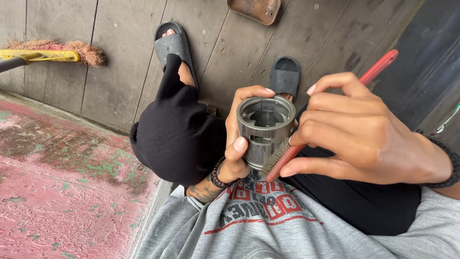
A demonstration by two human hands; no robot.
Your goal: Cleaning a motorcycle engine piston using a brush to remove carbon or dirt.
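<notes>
My left hand (238, 144) grips a hollow grey metal piston (265, 128), open end up, held over my lap. Thumb and fingers wrap its lower skirt. My right hand (357, 132) holds a red-handled brush (378, 67). The brush's worn bristles (274, 157) press against the piston's lower right side. The red handle sticks out above my right hand toward the upper right. A beaded bracelet (218, 176) sits on my left wrist, a dark band (450, 163) on my right.
My knees in black trousers (177, 129) and feet in dark slide sandals (173, 44) rest on grey wooden planks. A yellow-handled broom (52, 53) lies at upper left. A rusty metal pan (255, 9) sits at the top. Worn red concrete (62, 192) lies left.
</notes>
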